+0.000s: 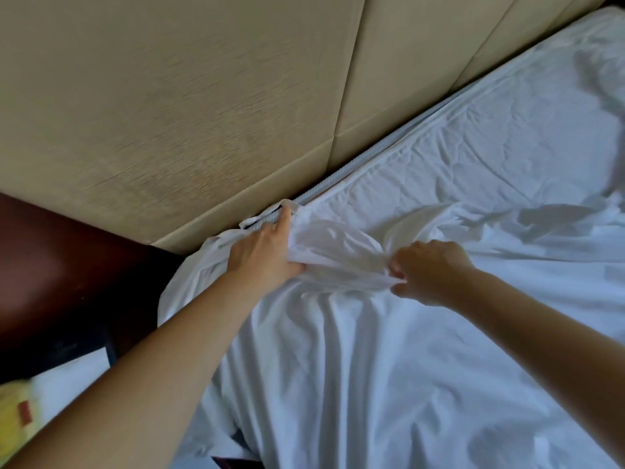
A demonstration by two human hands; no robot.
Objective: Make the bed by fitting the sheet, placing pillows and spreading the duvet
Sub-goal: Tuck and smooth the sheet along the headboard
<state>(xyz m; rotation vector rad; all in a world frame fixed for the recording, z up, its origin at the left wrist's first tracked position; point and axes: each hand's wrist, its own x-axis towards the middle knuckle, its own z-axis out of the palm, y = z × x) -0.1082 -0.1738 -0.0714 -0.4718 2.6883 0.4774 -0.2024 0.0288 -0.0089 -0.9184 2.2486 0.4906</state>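
On one sheet: left hand, right hand

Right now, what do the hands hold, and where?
The white sheet: left hand grips its bunched corner near the headboard; right hand pinches the same bunch.

Nothing here can be read: no text, label, brand or number. The nearest thing to a mark is a small red patch on a yellow object low down, off the left side of the bed, too blurred to tell whether it bears writing. The sheet is plain white; the beige headboard panels show only a woven grain.
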